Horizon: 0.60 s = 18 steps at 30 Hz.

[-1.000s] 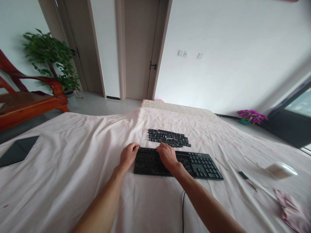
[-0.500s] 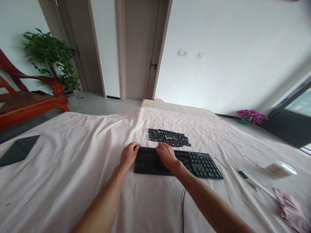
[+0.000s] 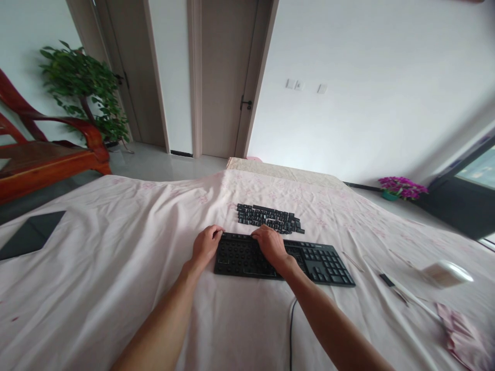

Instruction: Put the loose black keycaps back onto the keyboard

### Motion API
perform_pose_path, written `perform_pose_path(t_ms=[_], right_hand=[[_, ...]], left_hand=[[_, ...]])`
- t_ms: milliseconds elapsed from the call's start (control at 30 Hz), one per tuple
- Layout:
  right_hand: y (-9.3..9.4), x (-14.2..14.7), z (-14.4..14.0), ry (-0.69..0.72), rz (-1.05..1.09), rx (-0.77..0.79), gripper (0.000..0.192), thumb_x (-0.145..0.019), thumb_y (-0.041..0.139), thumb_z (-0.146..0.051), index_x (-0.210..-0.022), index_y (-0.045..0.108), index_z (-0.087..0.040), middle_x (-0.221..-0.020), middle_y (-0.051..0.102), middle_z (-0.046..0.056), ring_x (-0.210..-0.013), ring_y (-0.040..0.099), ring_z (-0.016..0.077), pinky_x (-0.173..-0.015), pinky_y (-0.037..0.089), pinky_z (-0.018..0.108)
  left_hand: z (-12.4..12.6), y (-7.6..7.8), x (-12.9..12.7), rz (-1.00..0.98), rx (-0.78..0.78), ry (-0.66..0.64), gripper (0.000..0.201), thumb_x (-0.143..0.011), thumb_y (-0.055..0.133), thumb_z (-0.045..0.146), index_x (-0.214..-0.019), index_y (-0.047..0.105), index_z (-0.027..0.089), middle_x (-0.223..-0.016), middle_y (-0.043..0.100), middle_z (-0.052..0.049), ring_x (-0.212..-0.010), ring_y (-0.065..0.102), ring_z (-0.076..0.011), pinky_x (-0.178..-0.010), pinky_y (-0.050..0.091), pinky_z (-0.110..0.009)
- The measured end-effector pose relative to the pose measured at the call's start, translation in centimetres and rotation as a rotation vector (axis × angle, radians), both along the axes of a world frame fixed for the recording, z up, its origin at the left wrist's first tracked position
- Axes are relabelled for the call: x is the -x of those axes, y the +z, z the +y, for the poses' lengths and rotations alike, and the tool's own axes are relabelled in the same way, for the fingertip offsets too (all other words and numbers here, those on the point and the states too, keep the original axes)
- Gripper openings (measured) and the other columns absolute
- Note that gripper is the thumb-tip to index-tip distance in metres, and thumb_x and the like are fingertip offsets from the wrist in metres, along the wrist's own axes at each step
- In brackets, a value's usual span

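A black keyboard (image 3: 328, 264) lies on the cloth in front of me; its left and middle parts are stripped of keycaps, while the number pad and top row still carry theirs. With fingers closed, my left hand (image 3: 207, 245) grips the keyboard's far left corner. My right hand (image 3: 270, 245) reaches across the board, its fingers bent together at the top row of keys; whatever is under the fingertips is hidden. Just beyond the board, loose black keycaps (image 3: 266, 216) are laid out in rows.
A pink floral cloth (image 3: 174, 206) covers the surface. To the right lie a thin stick (image 3: 353, 262), a black-and-white brush (image 3: 394, 288), a whitish rounded container (image 3: 448, 273) and a pink cloth (image 3: 462, 330). A dark flat panel (image 3: 33, 234) rests at left. The cable (image 3: 291, 335) runs toward me.
My right hand has shifted slightly to the right along the keyboard's top row. My left hand stays at the corner. The view has tilted a little.
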State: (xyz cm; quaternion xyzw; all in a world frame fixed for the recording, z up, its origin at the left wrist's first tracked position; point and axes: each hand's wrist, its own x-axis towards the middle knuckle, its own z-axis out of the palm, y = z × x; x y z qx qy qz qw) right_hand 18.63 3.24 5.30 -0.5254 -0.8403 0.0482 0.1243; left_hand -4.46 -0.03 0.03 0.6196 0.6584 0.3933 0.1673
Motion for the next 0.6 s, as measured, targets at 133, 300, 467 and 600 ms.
perform_pose_path(t_ms=[133,300,467,600], right_hand=[[0.04,-0.10,-0.24,-0.004,0.049,0.012,0.029,-0.095,0.045,-0.027,-0.097,0.074,-0.024,-0.100,0.068,0.003,-0.094,0.061,0.0153,-0.080,0.039,0.022],[-0.20,-0.06,-0.42,-0.002,0.039,0.010,0.028,-0.095,0.046,-0.029,-0.098,0.074,-0.026,-0.100,0.067,0.002,-0.094,0.061,0.0150,-0.080,0.039,0.021],[-0.55,0.16,-0.43,0.035,0.000,-0.055,0.028,-0.096,0.045,-0.028,-0.097,0.073,-0.026,-0.096,0.067,0.003,-0.091,0.060,0.0153,-0.080,0.039,0.022],[-0.66,0.58,-0.49,0.068,-0.092,-0.131,0.030,-0.097,0.043,-0.027,-0.093,0.073,-0.024,-0.092,0.065,0.004,-0.090,0.057,0.0165,-0.079,0.038,0.025]], left_hand=[[0.05,-0.08,0.01,0.000,-0.003,0.001,0.022,-0.088,0.048,0.028,-0.095,0.069,0.024,-0.100,0.073,-0.002,-0.092,0.064,-0.0164,-0.081,0.044,-0.025],[0.05,-0.15,-0.02,-0.001,-0.007,0.004,0.022,-0.088,0.047,0.028,-0.095,0.069,0.024,-0.101,0.073,-0.002,-0.092,0.064,-0.0162,-0.081,0.044,-0.025],[0.09,-0.04,-0.03,-0.003,-0.007,0.003,0.022,-0.088,0.047,0.027,-0.094,0.069,0.024,-0.100,0.073,-0.002,-0.091,0.065,-0.0163,-0.080,0.045,-0.025],[0.07,0.00,-0.02,0.000,-0.007,0.001,0.023,-0.088,0.047,0.027,-0.094,0.069,0.024,-0.100,0.073,-0.003,-0.091,0.065,-0.0166,-0.080,0.045,-0.025]])
